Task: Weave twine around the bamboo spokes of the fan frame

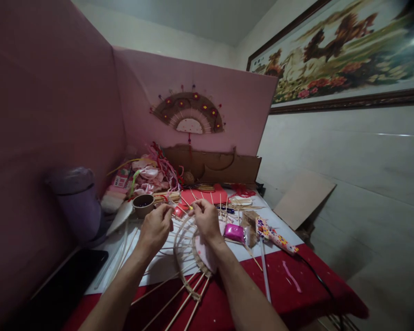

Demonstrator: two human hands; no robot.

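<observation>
My left hand is closed in a pinch at the fan frame's upper left; what its fingers hold is too small to make out. My right hand also pinches over the top of the frame, with a tiny yellow bit at its fingertips. Under both hands lies the fan frame, made of thin sticks spreading from a half-round pale pink centre, with a twine-wrapped arc across them. My right wrist covers part of that centre.
A brown cup of dark liquid stands left of my hands. To the right lie a magenta packet and a flower-patterned glue gun with a cord. Behind are pink ribbons, cardboard and a finished fan. A purple container stands left.
</observation>
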